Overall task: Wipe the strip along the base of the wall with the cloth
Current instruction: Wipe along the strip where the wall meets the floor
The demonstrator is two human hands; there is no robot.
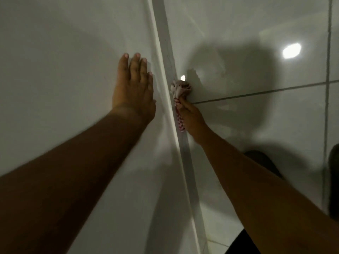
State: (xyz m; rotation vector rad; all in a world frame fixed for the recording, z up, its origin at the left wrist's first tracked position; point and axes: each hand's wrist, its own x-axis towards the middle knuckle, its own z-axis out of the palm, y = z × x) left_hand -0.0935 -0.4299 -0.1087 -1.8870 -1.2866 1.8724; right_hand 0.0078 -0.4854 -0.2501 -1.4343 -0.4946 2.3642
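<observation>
The white strip (166, 46) along the base of the wall runs from top centre down to the bottom right of centre. My right hand (190, 119) is shut on a bunched white cloth with a red-and-white checked edge (178, 90), pressed against the strip where it meets the floor. My left hand (134, 87) lies flat on the white wall (64, 61) just left of the strip, fingers spread and pointing up, holding nothing.
Glossy white floor tiles (256, 125) with dark grout lines fill the right side and reflect a ceiling light. Dark shapes, probably my legs or clothing, show at the bottom right and right edge.
</observation>
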